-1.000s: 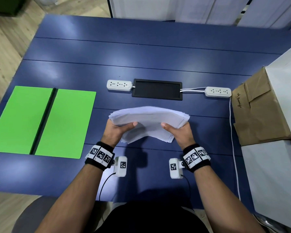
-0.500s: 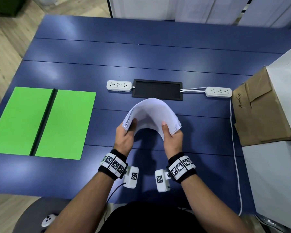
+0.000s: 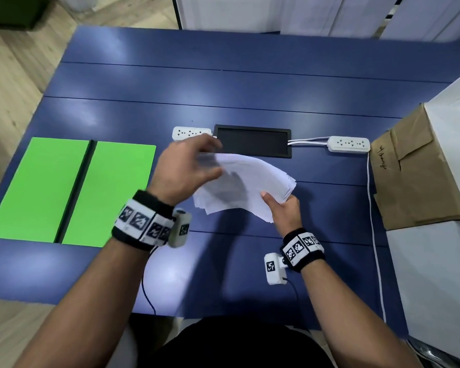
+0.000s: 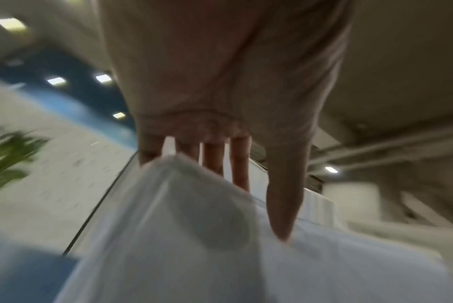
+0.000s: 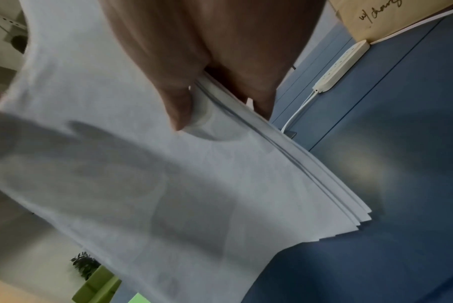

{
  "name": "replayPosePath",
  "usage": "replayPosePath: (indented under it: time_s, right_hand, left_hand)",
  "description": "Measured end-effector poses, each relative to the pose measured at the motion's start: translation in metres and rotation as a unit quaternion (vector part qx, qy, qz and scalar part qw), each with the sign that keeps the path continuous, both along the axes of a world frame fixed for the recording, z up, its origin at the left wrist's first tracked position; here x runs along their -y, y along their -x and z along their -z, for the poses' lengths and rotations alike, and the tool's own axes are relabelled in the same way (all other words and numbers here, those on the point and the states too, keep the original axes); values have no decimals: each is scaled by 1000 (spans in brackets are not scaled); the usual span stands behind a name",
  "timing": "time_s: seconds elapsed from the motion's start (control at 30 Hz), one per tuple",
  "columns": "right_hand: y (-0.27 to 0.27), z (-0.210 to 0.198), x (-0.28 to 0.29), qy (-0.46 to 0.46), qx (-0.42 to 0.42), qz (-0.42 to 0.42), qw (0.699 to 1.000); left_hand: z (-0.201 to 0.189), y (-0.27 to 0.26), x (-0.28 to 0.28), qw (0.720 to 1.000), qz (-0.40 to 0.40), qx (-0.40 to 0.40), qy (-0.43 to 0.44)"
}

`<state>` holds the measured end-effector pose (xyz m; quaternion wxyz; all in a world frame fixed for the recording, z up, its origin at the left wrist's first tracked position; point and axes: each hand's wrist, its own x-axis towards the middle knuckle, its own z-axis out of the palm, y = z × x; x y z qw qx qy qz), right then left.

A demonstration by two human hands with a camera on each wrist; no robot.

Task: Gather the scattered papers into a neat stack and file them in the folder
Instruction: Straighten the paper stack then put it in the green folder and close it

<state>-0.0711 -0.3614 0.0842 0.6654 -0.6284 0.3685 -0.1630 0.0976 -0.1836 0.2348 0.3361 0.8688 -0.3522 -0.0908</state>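
Papers (image 3: 246, 185) gathered in one bundle, edges fanned, held above worktop (image 3: 250, 83). Right hand (image 3: 284, 209) grip pinches near corner, thumb on top. Left hand (image 3: 187, 168) fingers extended along far-left edge, none curled. Squaring unfinished. Folder (image 3: 64, 189) lies open, well left of grip; filing pending.

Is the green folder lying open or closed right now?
Open. The green folder lies spread flat on the table, both covers showing either side of its dark spine, with no papers in it yet.
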Motion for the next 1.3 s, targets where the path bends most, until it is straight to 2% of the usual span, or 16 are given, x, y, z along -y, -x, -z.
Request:
replayPosePath:
  time_s: [0.07,0.17,0.23,0.3,0.4,0.47,0.53,0.6,0.67,0.73,0.83,0.9,0.97,1.07,1.2,1.3]
  right_hand:
    - [0,-2,1,-4,-3,-3,1000]
    - [-1,-1,5,-9,-16,-3,1000]
    - [-1,-2,5,-20,-19,-8,1000]
    - [-1,1,5,-19,-21,-7,1000]
    - [4,13,11,-14,-19,31,999]
    - [12,26,20,-61,-33,103,992]
    - [22,34,32,-159,-66,151,974]
    - [32,30,41,-220,-43,112,968]
    - [34,12,50,-233,32,43,971]
    - [30,-5,58,-230,90,0,969]
    - [22,-24,62,-130,93,21,987]
    - [17,-28,54,-54,90,54,993]
    - [15,-22,42,-13,97,68,993]
    - [17,5,27,17,93,23,995]
    - [22,37,20,-29,15,53,998]
    - [22,49,23,-43,-12,63,997]
  left_hand:
    - [-8,3,24,985,52,96,-134]
    - [-4,16,61,942,123,149,-275]
    - [-1,23,76,924,137,167,-316]
    - [0,25,82,921,134,176,-320]
    - [-4,21,76,937,111,169,-283]
    - [-4,11,60,958,70,143,-240]
    - [2,-3,35,986,23,70,-152]
    - [12,-14,6,997,-6,-74,-15]
    - [23,-11,-14,968,-62,-222,95]
    - [38,-2,-27,933,-111,-300,164]
    - [67,11,-40,888,-167,-356,239]
    - [88,18,-43,874,-183,-356,276]
    - [109,26,-44,882,-191,-329,277]
    - [145,37,-43,896,-210,-317,229]
    - [184,40,-45,843,-270,-410,223]
    - [189,38,-35,828,-285,-425,231]
